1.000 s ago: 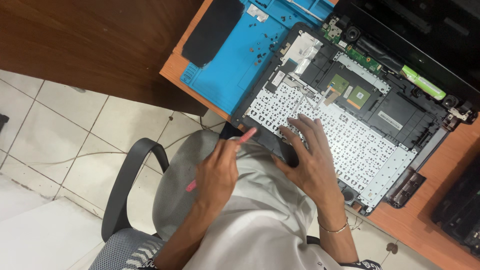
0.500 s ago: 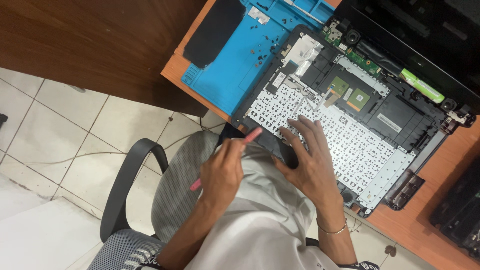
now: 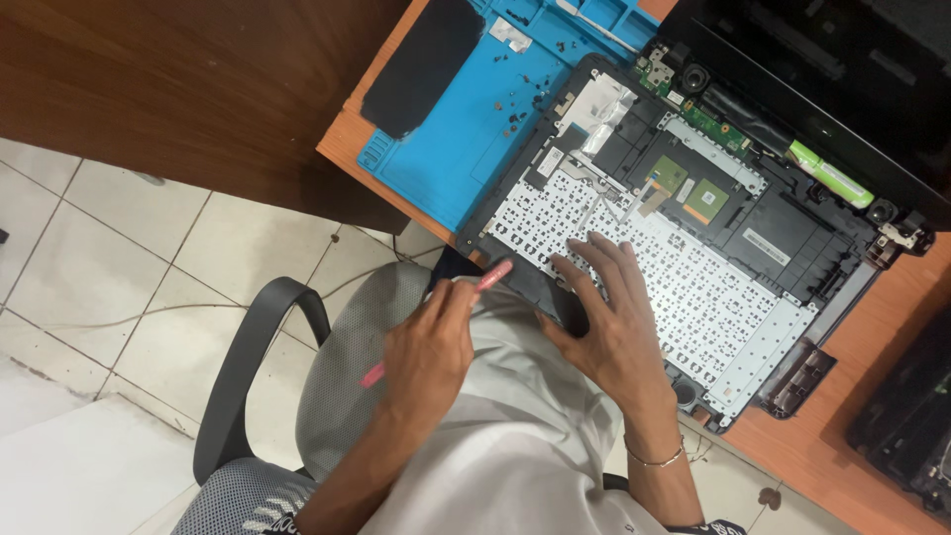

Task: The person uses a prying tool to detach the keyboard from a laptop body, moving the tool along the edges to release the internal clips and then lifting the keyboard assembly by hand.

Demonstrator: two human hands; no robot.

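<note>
An opened laptop base [image 3: 763, 233] lies on the orange desk [image 3: 842, 456], its white keyboard backing [image 3: 723, 307] and green circuit boards exposed. My right hand [image 3: 614, 337] rests flat on the near part of the keyboard backing, fingers spread, with a thin bracelet on the wrist. My left hand [image 3: 426, 347] is over my lap and holds a slim pink tool [image 3: 492, 275]. The tool's tip points at the laptop's near-left edge, just short of it.
A blue work mat [image 3: 466, 139] with small loose screws [image 3: 515, 119] and a black panel [image 3: 421, 64] lies left of the laptop. A dark device [image 3: 911, 426] sits at the right edge. I sit in a grey chair with a black armrest [image 3: 248, 347] over a tiled floor.
Both hands keep nearly the same pose. The left hand and pink tool have drifted slightly right toward the laptop edge.
</note>
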